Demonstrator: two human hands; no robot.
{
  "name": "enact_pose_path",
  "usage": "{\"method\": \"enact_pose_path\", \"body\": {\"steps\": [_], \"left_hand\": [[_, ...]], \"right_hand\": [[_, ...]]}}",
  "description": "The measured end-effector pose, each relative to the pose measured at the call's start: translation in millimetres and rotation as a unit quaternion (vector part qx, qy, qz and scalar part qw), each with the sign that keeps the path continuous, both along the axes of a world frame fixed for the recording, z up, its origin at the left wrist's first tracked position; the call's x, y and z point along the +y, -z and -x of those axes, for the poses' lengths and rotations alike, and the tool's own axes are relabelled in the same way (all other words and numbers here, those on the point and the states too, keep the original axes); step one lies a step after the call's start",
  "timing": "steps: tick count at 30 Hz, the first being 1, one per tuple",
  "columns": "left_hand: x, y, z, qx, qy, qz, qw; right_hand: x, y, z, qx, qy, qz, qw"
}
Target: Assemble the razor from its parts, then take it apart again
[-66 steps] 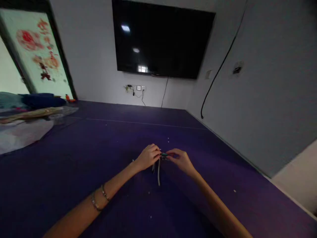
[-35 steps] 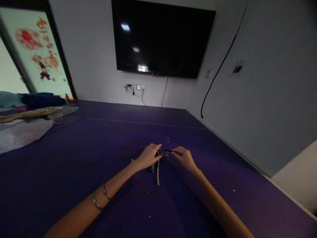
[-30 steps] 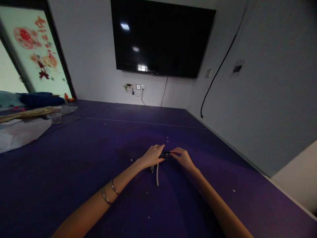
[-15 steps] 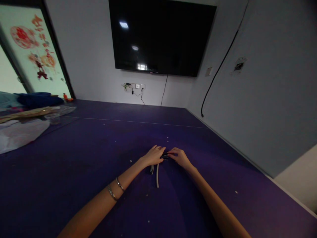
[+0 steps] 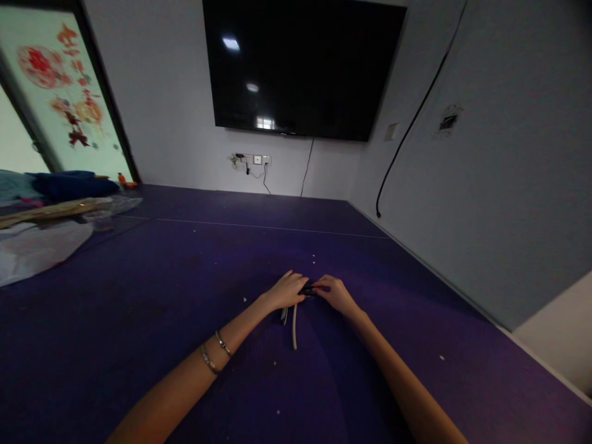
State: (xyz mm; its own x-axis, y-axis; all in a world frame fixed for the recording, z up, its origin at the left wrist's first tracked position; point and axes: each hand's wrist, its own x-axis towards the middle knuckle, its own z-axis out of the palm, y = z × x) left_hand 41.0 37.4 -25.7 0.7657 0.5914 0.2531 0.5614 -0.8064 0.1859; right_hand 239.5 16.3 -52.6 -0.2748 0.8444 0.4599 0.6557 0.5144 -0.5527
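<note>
Both my hands meet on the purple floor mat (image 5: 194,308). My left hand (image 5: 285,291) lies palm down with the fingers curled over a small dark object (image 5: 307,290). My right hand (image 5: 333,291) pinches the same dark object from the right side. A pale grey strap (image 5: 295,325) trails from under my left hand toward me, with a shorter strap end beside it. I cannot make out what the dark object is.
A large black screen (image 5: 300,68) hangs on the far wall above a socket strip (image 5: 252,160). A black cable (image 5: 407,132) runs down the right wall. At the far left lie pale sheets (image 5: 37,246), a wooden board and blue bedding.
My hands have drawn closer together and pressed down onto the dark object on the mat. Earlier my right hand held it slightly lifted. The view has shifted a little.
</note>
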Motion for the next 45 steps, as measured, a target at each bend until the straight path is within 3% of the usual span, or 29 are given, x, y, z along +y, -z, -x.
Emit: {"method": "enact_pose_path", "body": {"steps": [21, 30, 45], "left_hand": [[1.0, -1.2, -0.4, 0.006, 0.032, -0.021, 0.999], [3.4, 1.3, -0.9, -0.004, 0.03, -0.023, 0.999], [0.5, -2.8, -1.0, -0.005, 0.031, -0.011, 0.999]], "right_hand": [[-10.1, -9.0, 2.0, -0.05, -0.005, 0.001, 0.999], [-6.1, -2.5, -1.7, -0.009, -0.011, -0.018, 1.0], [-0.7, 0.0, -0.1, -0.027, 0.0, -0.002, 1.0]]}}
